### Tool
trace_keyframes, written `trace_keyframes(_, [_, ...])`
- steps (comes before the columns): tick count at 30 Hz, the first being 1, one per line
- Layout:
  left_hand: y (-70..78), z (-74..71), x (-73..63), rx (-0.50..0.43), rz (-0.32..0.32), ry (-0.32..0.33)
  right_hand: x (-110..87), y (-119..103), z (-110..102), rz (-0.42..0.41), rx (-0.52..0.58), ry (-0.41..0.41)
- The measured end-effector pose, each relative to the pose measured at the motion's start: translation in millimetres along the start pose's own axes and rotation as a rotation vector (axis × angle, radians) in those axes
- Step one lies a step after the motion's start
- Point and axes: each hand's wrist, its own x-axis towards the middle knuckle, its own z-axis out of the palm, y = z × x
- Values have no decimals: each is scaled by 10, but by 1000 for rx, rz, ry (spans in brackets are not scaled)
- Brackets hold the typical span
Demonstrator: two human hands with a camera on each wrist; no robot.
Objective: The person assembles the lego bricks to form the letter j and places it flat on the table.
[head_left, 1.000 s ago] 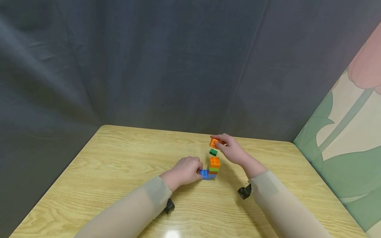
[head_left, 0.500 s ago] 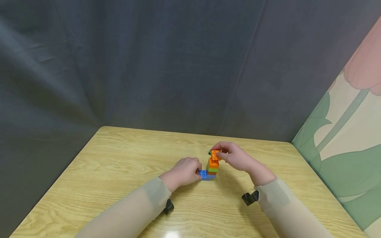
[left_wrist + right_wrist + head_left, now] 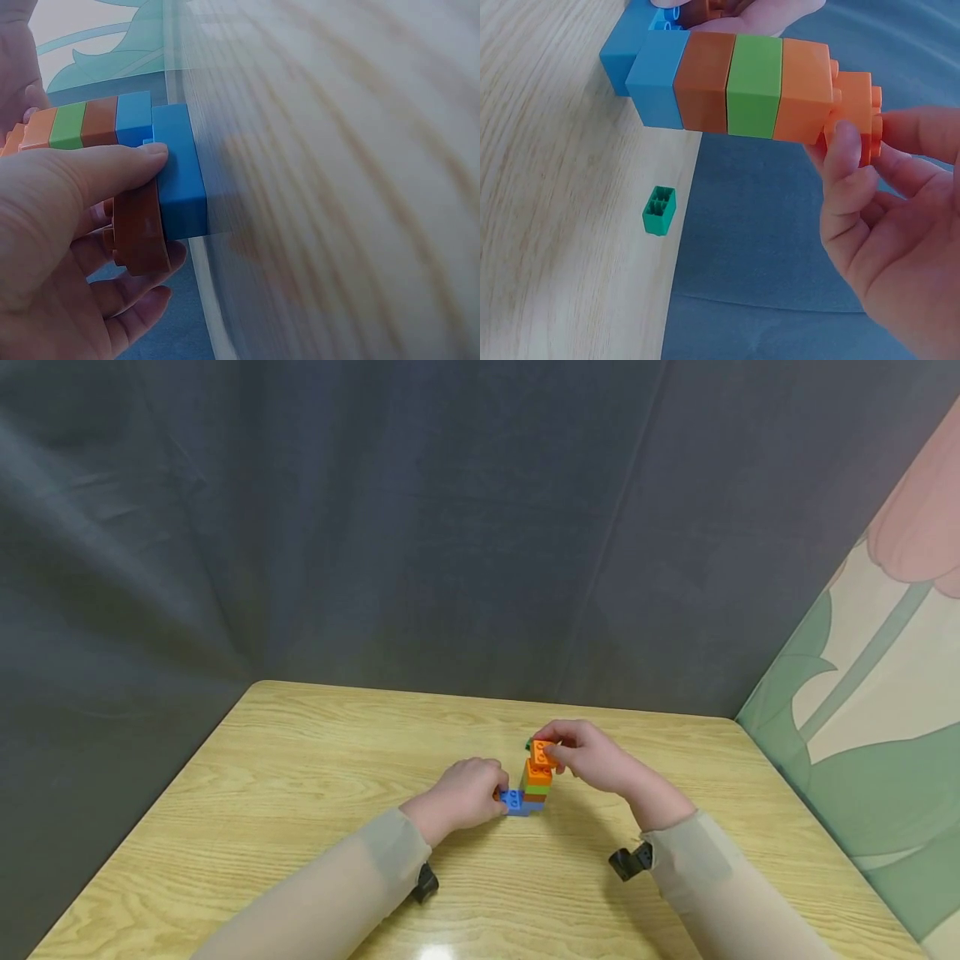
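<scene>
A toy building-brick stack stands on the table, with blue bricks at the base. Above them come a brown brick, a lime green brick and an orange brick. My left hand grips the base from the left, thumb against the low blue brick and fingers behind another brown brick. With thumb and fingers, my right hand pinches a second orange brick right at the top studs of the stack, slightly offset.
A loose dark green brick lies on the table just beyond the stack, partly hidden in the head view. The wooden table ends at a dark curtain. A floral panel stands to the right.
My right hand has brought the orange brick nearer and down onto the top of the stack, barely moving in the last half second. My left hand keeps its grip on the base.
</scene>
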Motion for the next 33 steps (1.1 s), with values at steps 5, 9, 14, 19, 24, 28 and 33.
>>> trace_keyframes(5, [-5,10,4,1,2,3,5,-31,-15,5,5,-10])
trace_keyframes(9, [-8,8,1,6,9,6,3,-51,-35,5,5,-16])
trace_keyframes(14, [-6,-9,-6,3,12,10,2,-66,-46,4,10,-46])
trace_keyframes(19, [-3,-27,-18,-3,19,17,-1,-75,-33,11,0,-50])
trace_keyframes(24, [-2,-33,-24,-17,23,28,-12,-70,6,30,-8,-37])
trace_keyframes(28, [2,-36,-28,-18,17,24,-23,-85,42,40,-7,-10])
trace_keyframes(33, [7,-29,-28,-13,9,15,-30,-105,80,57,-25,27])
